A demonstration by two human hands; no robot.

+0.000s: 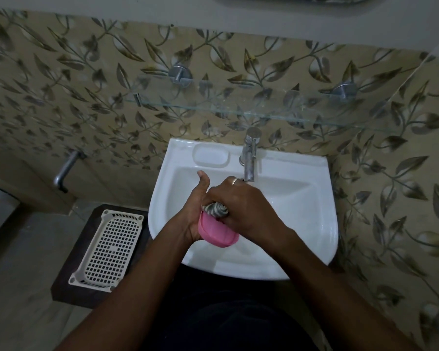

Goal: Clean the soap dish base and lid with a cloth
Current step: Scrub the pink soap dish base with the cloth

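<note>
Over the white sink (314, 224), my left hand (195, 211) grips a pink plastic soap dish part (217, 233), thumb raised. I cannot tell whether this part is the base or the lid. My right hand (249, 211) is closed on a bunched grey patterned cloth (216, 210) and presses it against the top of the pink part. Most of the cloth is hidden under my right hand. The other soap dish part is not in view.
A chrome tap (250, 154) stands at the back of the sink, just beyond my right hand. A white perforated plastic tray (109, 245) lies on a dark stool to the left. A glass shelf (238, 107) juts out above the sink. A wall tap (66, 171) sticks out at left.
</note>
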